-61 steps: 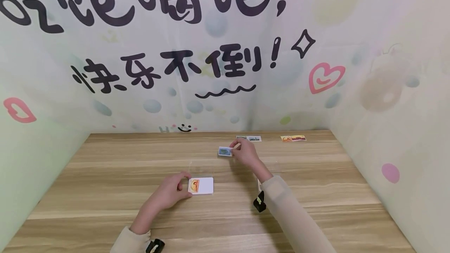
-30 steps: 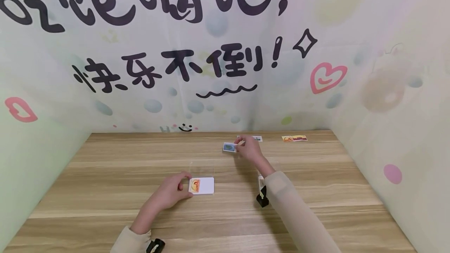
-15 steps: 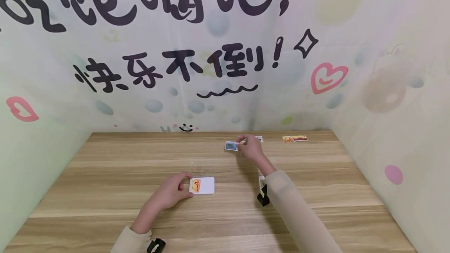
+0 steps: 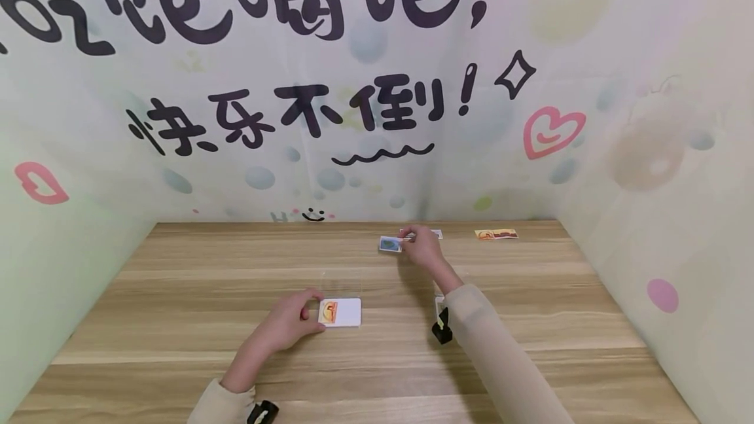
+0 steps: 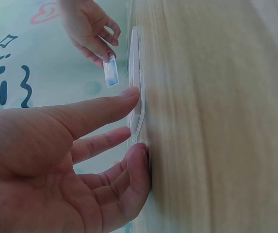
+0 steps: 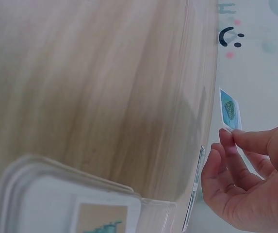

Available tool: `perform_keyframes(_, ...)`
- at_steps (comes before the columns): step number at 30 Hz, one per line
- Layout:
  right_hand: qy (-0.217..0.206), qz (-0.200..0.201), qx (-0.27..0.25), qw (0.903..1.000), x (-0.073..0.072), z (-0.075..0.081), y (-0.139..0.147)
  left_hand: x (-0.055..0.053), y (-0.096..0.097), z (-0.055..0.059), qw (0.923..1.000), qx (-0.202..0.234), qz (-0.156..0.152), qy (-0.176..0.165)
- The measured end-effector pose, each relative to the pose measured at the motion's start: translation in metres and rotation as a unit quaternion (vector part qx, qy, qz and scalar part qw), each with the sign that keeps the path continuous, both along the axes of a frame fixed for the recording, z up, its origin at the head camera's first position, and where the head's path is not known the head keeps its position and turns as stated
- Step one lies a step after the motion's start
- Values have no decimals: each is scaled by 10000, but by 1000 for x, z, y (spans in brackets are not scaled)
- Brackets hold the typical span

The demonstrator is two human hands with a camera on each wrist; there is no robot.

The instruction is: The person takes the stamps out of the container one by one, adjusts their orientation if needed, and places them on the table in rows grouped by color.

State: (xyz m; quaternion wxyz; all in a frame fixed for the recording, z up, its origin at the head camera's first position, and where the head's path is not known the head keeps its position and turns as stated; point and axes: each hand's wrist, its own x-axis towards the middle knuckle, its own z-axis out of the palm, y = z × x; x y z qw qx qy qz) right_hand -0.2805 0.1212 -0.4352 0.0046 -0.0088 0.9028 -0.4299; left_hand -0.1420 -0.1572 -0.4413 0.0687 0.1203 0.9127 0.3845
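My right hand (image 4: 421, 248) pinches a small stamp-like card (image 4: 389, 245) between thumb and fingertips, raised above the far part of the table. The right wrist view shows a green shape on blue with a white border on the card (image 6: 230, 110). At the left, my left hand (image 4: 288, 320) grips the left end of a clear plastic case (image 4: 349, 313), thumb at the near edge and fingers at the far one. White backing and an orange picture (image 4: 328, 312) lie in it. In the left wrist view the thumb (image 5: 124, 97) presses against the case's side.
A second clear case (image 6: 46, 194) with a beige picture lies under my right forearm, mostly hidden in the head view. Behind my right hand lies a flat picture strip (image 4: 436, 233), partly covered. An orange and maroon strip (image 4: 497, 234) lies farther right, near the wall.
My right hand has carried the stamp-like card slightly right and toward the back, closer to the partly covered strip. My left hand has kept its grip on the case.
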Motion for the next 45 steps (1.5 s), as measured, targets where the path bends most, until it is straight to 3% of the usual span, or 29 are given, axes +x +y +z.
perform_keyframes(24, -15, -130, -101, 9999, -10, -3, 5, -1, -1, -2, 10000, 20, -29, 28)
perform_keyframes(33, 63, -107, -8, 9999, -15, -2, 9, -1, -1, -3, 10000, 30, 75, -46)
perform_keyframes(45, 64, -29, 142, 9999, -20, -2, 11, 0, -2, -3, 9999, 107, -18, -33)
